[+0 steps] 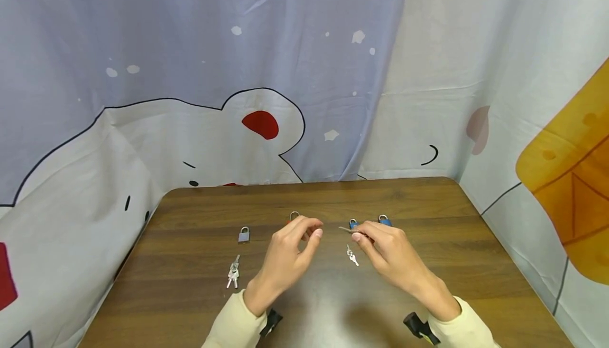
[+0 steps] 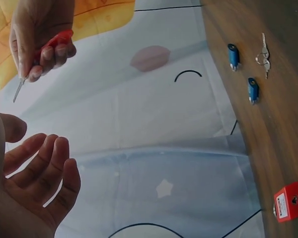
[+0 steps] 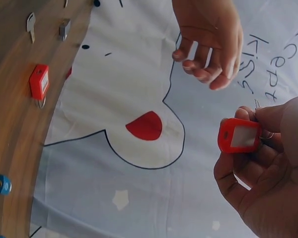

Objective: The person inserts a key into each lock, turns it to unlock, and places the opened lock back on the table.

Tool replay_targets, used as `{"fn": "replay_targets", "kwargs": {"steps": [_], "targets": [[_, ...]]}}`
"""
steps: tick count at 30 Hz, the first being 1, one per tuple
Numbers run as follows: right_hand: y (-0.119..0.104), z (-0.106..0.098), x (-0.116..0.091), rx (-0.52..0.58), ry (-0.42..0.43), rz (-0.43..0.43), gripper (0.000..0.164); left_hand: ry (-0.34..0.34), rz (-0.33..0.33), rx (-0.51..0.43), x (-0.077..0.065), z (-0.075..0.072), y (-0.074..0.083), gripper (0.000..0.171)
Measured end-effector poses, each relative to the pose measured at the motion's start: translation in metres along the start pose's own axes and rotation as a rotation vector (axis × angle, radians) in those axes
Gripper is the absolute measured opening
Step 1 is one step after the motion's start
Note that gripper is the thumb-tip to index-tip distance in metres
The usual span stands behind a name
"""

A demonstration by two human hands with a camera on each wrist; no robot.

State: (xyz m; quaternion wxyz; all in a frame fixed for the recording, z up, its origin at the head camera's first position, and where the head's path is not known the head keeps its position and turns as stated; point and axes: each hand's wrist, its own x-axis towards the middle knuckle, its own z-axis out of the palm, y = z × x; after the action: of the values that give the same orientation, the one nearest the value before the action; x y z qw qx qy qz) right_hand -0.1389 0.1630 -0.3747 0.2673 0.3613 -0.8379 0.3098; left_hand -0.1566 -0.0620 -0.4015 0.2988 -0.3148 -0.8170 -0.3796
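Observation:
Above the table, my right hand (image 1: 392,255) pinches a slim metal key (image 1: 346,229) between thumb and fingers, its tip pointing left. Against the curled fingers of the same hand sits a small red piece with a white label (image 3: 243,136); whether it is a tag or a padlock I cannot tell. My left hand (image 1: 290,250) is raised facing it, fingers loosely bent and apart, with nothing in it. Beyond the left hand a red padlock (image 2: 289,202) lies on the table, mostly hidden in the head view.
Two blue padlocks (image 1: 386,221) lie behind the right hand, and a small set of keys (image 1: 352,256) lies between the hands. Toward the left are a silver padlock (image 1: 243,236) and another bunch of keys (image 1: 233,274). Printed curtains border the wooden table (image 1: 190,216).

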Motion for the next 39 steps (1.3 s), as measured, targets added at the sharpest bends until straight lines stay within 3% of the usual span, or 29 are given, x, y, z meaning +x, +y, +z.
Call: {"fn": "replay_targets", "kwargs": {"steps": [19, 25, 32, 39], "targets": [[0.014, -0.028, -0.011, -0.091, 0.017, 0.114, 0.013, -0.109, -0.017, 0.075, 0.021, 0.038, -0.009, 0.017], [0.019, -0.032, -0.017, -0.105, 0.024, 0.122, 0.013, -0.151, -0.004, 0.092, 0.03, 0.057, -0.011, 0.018], [0.023, -0.035, -0.022, -0.106, 0.036, 0.127, 0.014, -0.24, 0.006, 0.171, 0.04, 0.086, -0.01, 0.025], [0.024, -0.038, -0.026, -0.116, 0.038, 0.136, 0.015, -0.323, 0.0, 0.183, 0.046, 0.11, -0.01, 0.028]]}}
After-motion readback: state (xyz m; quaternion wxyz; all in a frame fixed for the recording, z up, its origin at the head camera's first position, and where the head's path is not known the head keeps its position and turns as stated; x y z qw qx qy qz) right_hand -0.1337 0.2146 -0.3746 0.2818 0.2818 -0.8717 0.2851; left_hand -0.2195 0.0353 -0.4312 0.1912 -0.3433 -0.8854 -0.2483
